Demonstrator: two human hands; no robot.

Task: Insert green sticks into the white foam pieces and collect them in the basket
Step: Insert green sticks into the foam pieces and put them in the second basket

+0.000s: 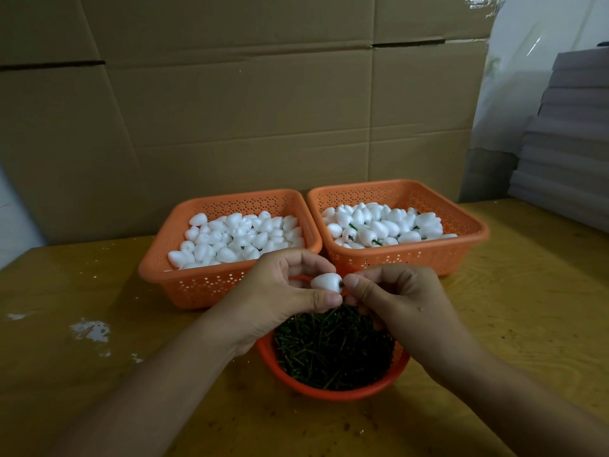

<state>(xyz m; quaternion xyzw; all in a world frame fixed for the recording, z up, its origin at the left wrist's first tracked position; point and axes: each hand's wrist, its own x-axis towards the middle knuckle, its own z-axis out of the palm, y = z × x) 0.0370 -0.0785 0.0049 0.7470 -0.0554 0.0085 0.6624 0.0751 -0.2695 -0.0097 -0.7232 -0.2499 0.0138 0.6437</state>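
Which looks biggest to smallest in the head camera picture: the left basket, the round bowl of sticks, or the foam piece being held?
1. Left basket, though it sits farther away.
2. Round bowl, partly hidden by hands.
3. Foam piece, plainly smallest.

Orange perforated baskets [461, 249] hold white foam pieces [244, 235]; dark green sticks [333, 347] fill another.

Left hand [283, 288] grip pinched, right hand [392, 291] grip pinched, fingertips meeting, forearms converging
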